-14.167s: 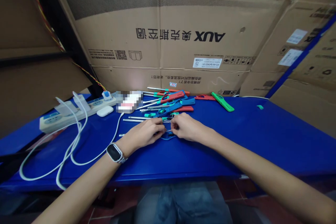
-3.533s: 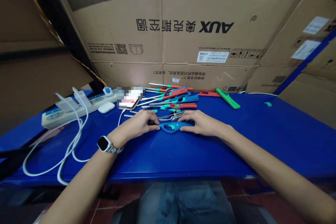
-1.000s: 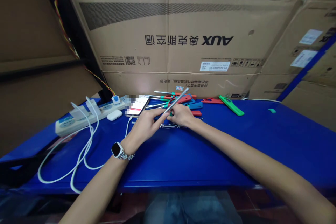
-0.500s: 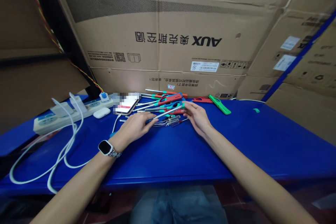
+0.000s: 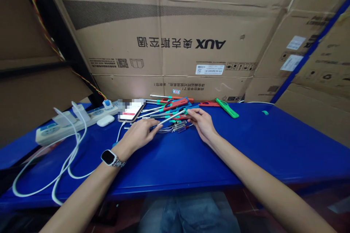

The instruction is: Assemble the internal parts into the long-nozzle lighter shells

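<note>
A silver metal lighter tube [image 5: 172, 117] with a green end piece [image 5: 185, 111] slants between my hands, above the blue table. My left hand [image 5: 138, 133], with a watch at its wrist, pinches the tube's lower left end. At the other end, the fingers of my right hand [image 5: 202, 123] are closed on the green piece. Just behind lies a pile of long-nosed gas lighters [image 5: 175, 104] with red, blue and green bodies. Several small clear parts with thin wires [image 5: 181, 127] rest on the table below the tube, partly hidden by it.
A green lighter shell [image 5: 227, 108] and a red one [image 5: 209, 104] lie right of the pile. To the left are a phone [image 5: 132, 111], a white earphone case [image 5: 105, 120] and a power strip [image 5: 82, 123] with looping white cables [image 5: 71, 153]. A cardboard wall [image 5: 175, 22] closes the back.
My view has shifted slightly. Both hands keep hold of the tube, and the right hand with the green end has moved a little to the left.
</note>
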Motion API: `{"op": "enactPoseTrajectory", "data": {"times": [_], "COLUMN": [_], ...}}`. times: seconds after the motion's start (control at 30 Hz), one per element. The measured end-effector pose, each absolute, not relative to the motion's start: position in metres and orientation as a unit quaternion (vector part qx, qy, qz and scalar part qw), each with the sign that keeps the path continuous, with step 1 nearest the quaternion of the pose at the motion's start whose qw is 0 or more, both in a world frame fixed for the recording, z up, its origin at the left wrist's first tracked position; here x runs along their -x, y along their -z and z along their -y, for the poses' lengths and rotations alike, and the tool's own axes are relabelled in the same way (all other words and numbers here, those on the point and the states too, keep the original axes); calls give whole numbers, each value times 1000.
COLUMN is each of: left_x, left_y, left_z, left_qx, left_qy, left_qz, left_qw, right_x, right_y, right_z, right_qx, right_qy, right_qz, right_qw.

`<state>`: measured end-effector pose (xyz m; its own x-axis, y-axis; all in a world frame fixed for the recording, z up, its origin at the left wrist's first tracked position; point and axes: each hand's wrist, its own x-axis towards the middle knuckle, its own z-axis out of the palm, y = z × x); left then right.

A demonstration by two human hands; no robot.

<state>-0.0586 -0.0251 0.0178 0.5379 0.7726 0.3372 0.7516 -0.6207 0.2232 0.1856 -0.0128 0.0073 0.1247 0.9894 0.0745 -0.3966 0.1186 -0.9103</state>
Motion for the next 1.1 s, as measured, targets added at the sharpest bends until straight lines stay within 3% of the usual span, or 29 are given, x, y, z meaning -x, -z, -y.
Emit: {"op": "enactPoseTrajectory", "data": {"times": [0.47,0.7,1.1], "left_x": [57,37,30], "left_y": [-14,-14,-15], "left_z": [27,30,34], "left_qx": [-886,-888,-813], "left_qy": [-188,-227,-321], "left_qz": [-423,-399,-464], "left_qw": [21,37,143], "right_x": [-182,-157,-142], "right_y": [-7,-1,6], "right_z": [14,20,29], "right_qx": [364,349,341], "right_qy": [-515,-596,-577], "right_qz": [458,487,524], "right_qw": [626,534,525]}}
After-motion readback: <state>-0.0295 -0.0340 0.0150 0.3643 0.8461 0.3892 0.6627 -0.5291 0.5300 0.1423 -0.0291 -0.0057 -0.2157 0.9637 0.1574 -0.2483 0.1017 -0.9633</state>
